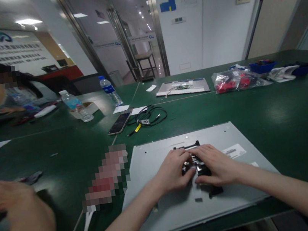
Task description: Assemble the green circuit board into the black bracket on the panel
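Both hands are down on the grey panel [239,183]: left hand [175,171] and right hand [217,164], fingers curled tight around the black bracket [199,167] at its middle. Green table [287,118] lies under the panel, with a cable coil [150,116] and phone [119,123] beyond it and glass doors [122,39] far behind.

Small black bracket [199,167] mid grey metal panel [170,205]; panel flat on green table [287,118].

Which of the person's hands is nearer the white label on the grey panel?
Right. The right hand lies just left of the white label, resting on the black part; the left hand is on the part's other side, farther left.
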### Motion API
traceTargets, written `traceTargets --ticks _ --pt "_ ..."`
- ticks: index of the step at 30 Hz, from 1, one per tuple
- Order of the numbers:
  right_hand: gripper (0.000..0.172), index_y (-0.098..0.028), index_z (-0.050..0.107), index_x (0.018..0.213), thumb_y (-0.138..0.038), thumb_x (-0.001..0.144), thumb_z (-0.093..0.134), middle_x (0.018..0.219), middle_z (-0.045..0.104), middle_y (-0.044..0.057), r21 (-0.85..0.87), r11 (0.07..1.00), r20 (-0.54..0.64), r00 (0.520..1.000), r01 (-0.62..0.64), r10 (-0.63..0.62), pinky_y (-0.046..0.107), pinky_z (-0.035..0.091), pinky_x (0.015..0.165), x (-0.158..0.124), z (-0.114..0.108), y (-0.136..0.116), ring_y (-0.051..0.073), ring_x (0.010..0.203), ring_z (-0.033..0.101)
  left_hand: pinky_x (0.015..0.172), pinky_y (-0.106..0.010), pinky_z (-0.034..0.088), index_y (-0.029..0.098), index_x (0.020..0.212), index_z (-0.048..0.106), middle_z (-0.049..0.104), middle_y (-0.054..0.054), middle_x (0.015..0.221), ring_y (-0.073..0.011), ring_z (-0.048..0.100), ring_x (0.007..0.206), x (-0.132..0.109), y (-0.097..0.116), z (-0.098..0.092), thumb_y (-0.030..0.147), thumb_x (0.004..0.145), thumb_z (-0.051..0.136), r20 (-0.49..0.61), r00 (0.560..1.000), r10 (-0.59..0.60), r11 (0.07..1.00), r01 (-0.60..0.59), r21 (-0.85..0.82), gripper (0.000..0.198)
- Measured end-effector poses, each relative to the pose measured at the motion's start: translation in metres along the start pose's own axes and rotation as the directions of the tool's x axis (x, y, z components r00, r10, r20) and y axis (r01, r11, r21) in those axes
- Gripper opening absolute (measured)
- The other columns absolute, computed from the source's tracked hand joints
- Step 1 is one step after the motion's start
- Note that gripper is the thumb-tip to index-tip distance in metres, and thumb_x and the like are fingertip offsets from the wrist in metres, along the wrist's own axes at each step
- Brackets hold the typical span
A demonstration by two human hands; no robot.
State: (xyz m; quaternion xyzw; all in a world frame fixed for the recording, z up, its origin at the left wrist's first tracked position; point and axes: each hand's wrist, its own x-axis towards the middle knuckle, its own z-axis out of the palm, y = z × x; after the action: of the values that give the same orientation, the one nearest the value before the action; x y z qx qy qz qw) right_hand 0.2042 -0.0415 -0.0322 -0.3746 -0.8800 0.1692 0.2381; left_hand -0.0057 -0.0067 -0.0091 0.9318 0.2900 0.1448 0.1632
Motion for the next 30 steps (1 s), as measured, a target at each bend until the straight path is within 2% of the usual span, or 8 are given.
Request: traceTargets --ticks 3,9,16,25,30 --pt "0.068 -0.018 0.036 0.139 -0.048 0.085 0.064 0.128 0.056 0.014 -0.004 1.0 -0.006 1.0 -0.006 0.006 0.047 0.039 0.098 -0.0002 -0.0005 -0.0006 0.031 0.116 0.05 0.082 -0.036 0.043 0.018 0.089 0.057 0.06 -0.006 0.096 -0.0229 0.055 0.092 0.0001 -0.0009 0.0016 0.021 0.081 0.063 0.002 1.0 0.0 1.0 0.0 -0.001 0.011" --pt "0.066 -0.018 0.036 0.138 -0.033 0.082 0.066 0.129 0.055 0.013 -0.003 1.0 -0.017 1.0 -0.006 0.006 0.047 0.038 0.099 -0.0006 0.0026 0.0013 0.029 0.117 0.049 0.082 -0.036 0.044 0.017 0.088 0.057 0.06 -0.006 0.095 -0.0224 0.055 0.091 0.0005 -0.0021 0.0014 0.019 0.081 0.061 0.009 1.0 -0.001 1.0 0.0 0.008 0.008" --pt "0.064 -0.018 0.036 0.139 -0.033 0.083 0.063 0.126 0.056 0.014 -0.006 1.0 -0.014 1.0 -0.001 0.001 0.048 0.04 0.097 -0.0007 0.004 0.003 0.03 0.115 0.05 0.083 -0.037 0.044 0.018 0.09 0.058 0.06 -0.007 0.096 -0.0229 0.056 0.092 0.0006 -0.0026 0.002 0.019 0.083 0.059 0.001 1.0 0.006 1.0 -0.006 -0.012 0.007" --pt "0.067 -0.019 0.038 0.136 -0.046 0.082 0.068 0.128 0.056 0.012 0.022 1.0 -0.046 0.999 0.02 -0.019 0.046 0.038 0.099 0.0004 -0.0026 -0.0019 0.03 0.115 0.051 0.08 -0.035 0.044 0.018 0.088 0.057 0.06 -0.006 0.095 -0.0221 0.056 0.091 0.0012 -0.0033 0.002 0.018 0.083 0.06 -0.003 1.0 0.005 1.0 -0.005 0.001 0.006" --pt "0.072 -0.019 0.037 0.137 -0.047 0.079 0.07 0.132 0.054 0.013 0.021 1.0 -0.074 0.997 -0.009 0.01 0.047 0.038 0.1 0.0002 0.0027 -0.0041 0.03 0.117 0.051 0.08 -0.035 0.044 0.018 0.087 0.057 0.06 -0.006 0.093 -0.0219 0.056 0.09 0.0007 -0.0038 0.0028 0.019 0.083 0.06 -0.013 1.0 0.007 1.0 -0.007 -0.013 0.005"
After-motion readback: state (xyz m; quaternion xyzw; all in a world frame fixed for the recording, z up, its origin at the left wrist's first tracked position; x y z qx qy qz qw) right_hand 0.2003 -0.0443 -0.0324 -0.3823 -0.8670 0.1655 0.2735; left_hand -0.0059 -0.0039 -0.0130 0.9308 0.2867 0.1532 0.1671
